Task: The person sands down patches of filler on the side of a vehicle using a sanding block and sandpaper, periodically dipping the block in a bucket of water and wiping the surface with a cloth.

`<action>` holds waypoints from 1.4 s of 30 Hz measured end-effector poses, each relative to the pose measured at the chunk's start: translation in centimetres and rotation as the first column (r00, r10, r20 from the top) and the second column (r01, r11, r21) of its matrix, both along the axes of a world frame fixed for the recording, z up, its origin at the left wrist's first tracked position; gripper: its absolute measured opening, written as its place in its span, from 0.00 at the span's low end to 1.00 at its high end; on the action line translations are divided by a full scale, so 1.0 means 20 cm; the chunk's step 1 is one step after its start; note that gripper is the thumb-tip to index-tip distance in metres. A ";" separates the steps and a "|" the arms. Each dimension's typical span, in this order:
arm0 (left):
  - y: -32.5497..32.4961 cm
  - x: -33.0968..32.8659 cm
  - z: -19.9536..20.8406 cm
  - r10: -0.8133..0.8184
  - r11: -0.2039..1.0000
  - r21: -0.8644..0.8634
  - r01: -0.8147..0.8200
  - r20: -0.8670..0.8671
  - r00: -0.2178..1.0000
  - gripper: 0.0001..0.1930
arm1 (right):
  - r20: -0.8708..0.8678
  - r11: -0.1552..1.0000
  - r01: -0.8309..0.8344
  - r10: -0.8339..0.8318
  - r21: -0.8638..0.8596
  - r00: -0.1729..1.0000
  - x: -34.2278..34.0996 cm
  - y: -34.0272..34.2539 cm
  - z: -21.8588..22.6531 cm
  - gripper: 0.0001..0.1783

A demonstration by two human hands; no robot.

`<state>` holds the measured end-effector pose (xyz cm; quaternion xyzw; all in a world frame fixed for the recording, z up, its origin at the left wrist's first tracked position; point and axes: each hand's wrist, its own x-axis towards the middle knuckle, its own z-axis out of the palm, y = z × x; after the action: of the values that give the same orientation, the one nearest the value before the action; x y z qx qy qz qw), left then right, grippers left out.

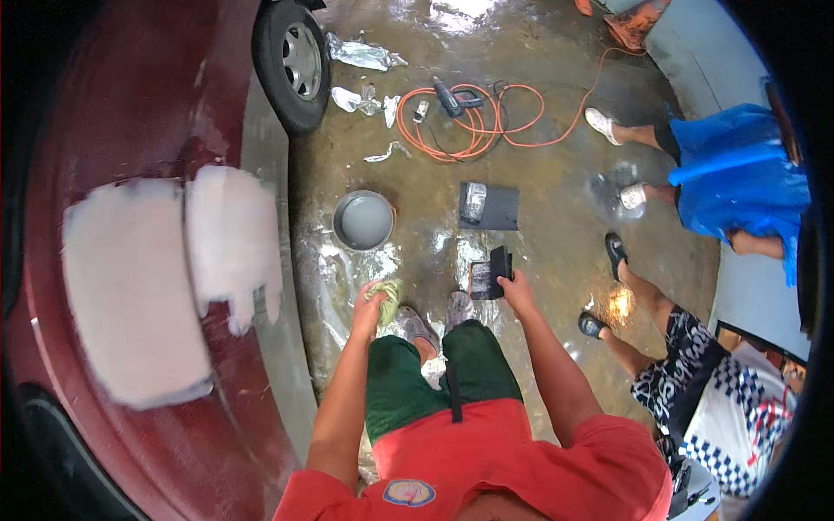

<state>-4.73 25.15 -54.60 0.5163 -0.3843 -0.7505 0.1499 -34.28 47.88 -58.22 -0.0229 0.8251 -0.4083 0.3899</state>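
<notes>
My left hand (368, 306) is closed round a crumpled pale green cloth (390, 300), above my left shoe. In my right hand (514, 290) I grip a black sanding block (499, 268), with a grey, white-smeared face beside it. Ahead of that hand, a dark sheet that looks like sandpaper (500, 211) lies on the wet floor, with a whitish-smeared piece on its left part. A round basin (364, 220) of grey, cloudy water stands ahead of my left hand. To my left, pale filler patches (135, 291) cover part of the dark red car panel (248, 391).
Beyond the basin lie a coiled orange cord (473, 143), a heat-gun-like power tool (448, 97) and crumpled plastic scraps (365, 55). A car wheel (295, 65) is at upper left. Two people stand on the right, one in a blue covering (734, 165), the other in patterned shorts (673, 360).
</notes>
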 end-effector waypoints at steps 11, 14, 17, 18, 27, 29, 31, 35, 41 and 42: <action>-0.78 -0.39 -1.52 0.133 0.509 -0.663 0.549 0.691 0.711 0.23 | -0.086 0.893 -0.444 0.450 0.081 0.889 -0.39 -0.71 -1.66 0.26; -0.73 -0.43 -1.65 0.144 0.503 -0.455 0.735 0.882 0.448 0.28 | -0.056 0.911 -0.402 0.399 -0.091 0.915 -0.53 -0.69 -1.86 0.29; -0.71 -0.43 -1.71 0.279 0.431 -0.578 0.692 0.815 0.507 0.29 | -0.405 0.683 -0.572 0.730 0.454 0.550 -0.64 -0.55 -2.03 0.21; -0.71 -0.42 -1.73 0.364 0.374 -0.647 0.664 0.761 0.537 0.29 | -0.380 0.570 -0.478 0.814 0.668 0.439 -0.67 -0.50 -2.08 0.19; -0.72 -0.38 -1.77 0.358 0.323 -0.665 0.673 0.744 0.564 0.24 | -0.327 0.380 -0.521 0.925 0.764 0.196 -0.77 -0.52 -2.04 0.11; -0.72 -0.39 -1.76 0.356 0.332 -0.656 0.678 0.753 0.554 0.24 | -0.310 0.325 -0.546 0.943 0.772 0.123 -0.82 -0.62 -1.86 0.10; -0.72 -0.39 -1.77 0.370 0.328 -0.660 0.676 0.748 0.551 0.24 | -0.283 0.274 -0.555 0.956 0.786 0.072 -0.85 -0.71 -1.63 0.10; -0.72 -0.36 -1.80 0.360 0.303 -0.724 0.620 0.689 0.628 0.24 | -0.229 0.261 -0.671 0.964 0.694 0.137 -0.85 -0.85 -1.14 0.13; -0.68 -0.48 -1.71 0.330 0.315 -0.814 0.487 0.576 0.748 0.25 | -0.293 0.451 -0.762 0.890 0.464 0.349 -0.67 -1.00 -0.59 0.17; -0.64 -0.54 -1.68 0.246 0.266 -0.870 0.416 0.478 0.843 0.26 | -0.346 0.513 -0.744 0.853 0.427 0.390 -0.64 -1.02 -0.55 0.16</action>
<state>-15.47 12.29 -88.14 0.4791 -0.8102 -0.1956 0.2754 -47.00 27.50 -69.26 -0.4871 0.8177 -0.0598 0.3007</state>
